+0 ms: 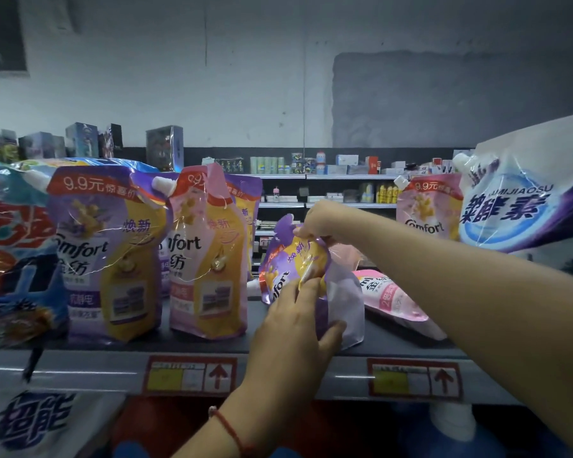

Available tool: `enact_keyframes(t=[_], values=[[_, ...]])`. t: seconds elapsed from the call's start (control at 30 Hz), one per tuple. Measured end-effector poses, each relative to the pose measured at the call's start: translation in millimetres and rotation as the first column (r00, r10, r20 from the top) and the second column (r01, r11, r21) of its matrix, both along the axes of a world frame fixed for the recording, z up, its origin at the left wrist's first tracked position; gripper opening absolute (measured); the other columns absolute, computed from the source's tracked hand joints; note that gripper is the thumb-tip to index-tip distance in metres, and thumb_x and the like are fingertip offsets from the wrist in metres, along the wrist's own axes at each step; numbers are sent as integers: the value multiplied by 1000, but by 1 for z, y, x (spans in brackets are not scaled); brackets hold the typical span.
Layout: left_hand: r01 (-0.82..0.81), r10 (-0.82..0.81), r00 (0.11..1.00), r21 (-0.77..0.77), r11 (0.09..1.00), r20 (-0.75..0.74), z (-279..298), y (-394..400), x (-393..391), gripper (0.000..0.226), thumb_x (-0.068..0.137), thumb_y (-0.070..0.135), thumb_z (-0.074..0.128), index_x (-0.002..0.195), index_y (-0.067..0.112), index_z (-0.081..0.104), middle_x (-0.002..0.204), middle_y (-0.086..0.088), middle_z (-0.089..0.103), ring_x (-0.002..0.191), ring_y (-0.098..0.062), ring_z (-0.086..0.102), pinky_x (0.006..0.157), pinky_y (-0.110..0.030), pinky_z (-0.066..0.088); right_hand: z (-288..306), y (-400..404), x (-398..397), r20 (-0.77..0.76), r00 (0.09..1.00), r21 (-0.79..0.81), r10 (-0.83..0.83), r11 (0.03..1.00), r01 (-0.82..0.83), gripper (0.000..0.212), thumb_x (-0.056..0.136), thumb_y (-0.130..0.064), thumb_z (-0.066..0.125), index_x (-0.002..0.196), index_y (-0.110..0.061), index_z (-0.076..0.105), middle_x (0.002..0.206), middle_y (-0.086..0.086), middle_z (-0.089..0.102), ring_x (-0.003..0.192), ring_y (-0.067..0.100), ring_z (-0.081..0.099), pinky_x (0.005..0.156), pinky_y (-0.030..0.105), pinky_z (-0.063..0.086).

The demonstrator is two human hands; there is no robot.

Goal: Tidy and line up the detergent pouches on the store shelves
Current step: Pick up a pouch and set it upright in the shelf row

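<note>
A purple and yellow Comfort pouch (290,259) stands crumpled and tilted on the grey shelf (212,345), in the gap at the middle. My left hand (295,325) grips its lower front. My right hand (321,223) pinches its top edge. Left of it, a purple Comfort pouch (110,252) and a pink Comfort pouch (209,256) stand upright side by side. A pink pouch (394,299) lies flat on the shelf behind my right forearm. Another pink Comfort pouch (427,206) stands at the right.
A blue detergent bag (14,259) leans at the far left. A large white and purple pouch (523,200) stands at the far right. Price tags (189,375) line the shelf's front rail. More bags sit on the shelf below. Distant shelves show behind.
</note>
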State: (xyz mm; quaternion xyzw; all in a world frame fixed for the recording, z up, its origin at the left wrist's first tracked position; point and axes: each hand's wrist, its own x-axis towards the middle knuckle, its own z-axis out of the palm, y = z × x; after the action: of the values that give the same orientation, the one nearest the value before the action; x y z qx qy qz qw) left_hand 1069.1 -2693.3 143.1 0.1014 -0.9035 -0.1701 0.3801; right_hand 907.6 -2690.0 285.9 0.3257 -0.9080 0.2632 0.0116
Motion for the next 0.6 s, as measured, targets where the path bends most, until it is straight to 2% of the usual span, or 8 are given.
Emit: enact_keyframes(t=[0.07,0.13,0.2,0.27,0.4,0.5,0.6], values=[[39,-39,999,-8,999,6,0,-1,1,68,92,53,59,149,40,24,157,17,22,138,-14,38,102,-35,47,7,7,1,12,1000,-96,13,995,-12,28,91,-28,67,82,-5,55,67,10,53,53,20,50,53,27,47],[67,-67,998,-39,997,0,1,-2,1,70,91,51,61,149,43,22,161,19,14,142,-14,32,105,-35,45,15,17,1,58,997,-197,45,980,-33,26,90,-24,69,78,-7,54,67,10,54,55,21,51,57,28,50],[75,-75,997,-70,995,-3,3,-2,-1,67,92,47,62,148,42,25,164,14,9,147,-15,23,109,-33,38,24,29,3,118,989,-309,92,950,-51,24,91,-20,68,75,-8,54,67,9,54,56,20,53,62,30,52],[77,-80,996,-112,991,-31,4,-3,-2,66,91,38,66,144,42,28,165,7,6,149,-19,20,107,-32,38,33,40,8,164,977,-417,137,907,-57,19,92,-16,66,79,-8,55,68,7,56,55,17,55,56,26,53],[103,-135,985,-259,960,-109,5,-13,-6,71,77,2,72,132,34,43,161,-13,25,143,-37,36,96,-44,50,47,60,18,191,960,-558,206,827,-66,13,94,-13,64,84,-8,56,70,5,61,53,14,59,46,20,54],[61,-107,990,-419,906,-87,5,-24,-4,80,64,-11,74,130,27,50,156,-23,34,135,-50,42,90,-56,52,47,64,22,222,928,-657,300,749,-85,10,94,-10,61,87,-9,55,76,7,64,60,18,64,57,30,58],[26,-70,995,-484,874,-72,7,-34,-1,88,55,-16,77,127,27,52,157,-22,33,135,-53,39,91,-60,49,39,68,21,246,875,-775,417,627,-81,13,96,-8,57,86,-13,50,78,8,65,65,19,64,65,37,57]])
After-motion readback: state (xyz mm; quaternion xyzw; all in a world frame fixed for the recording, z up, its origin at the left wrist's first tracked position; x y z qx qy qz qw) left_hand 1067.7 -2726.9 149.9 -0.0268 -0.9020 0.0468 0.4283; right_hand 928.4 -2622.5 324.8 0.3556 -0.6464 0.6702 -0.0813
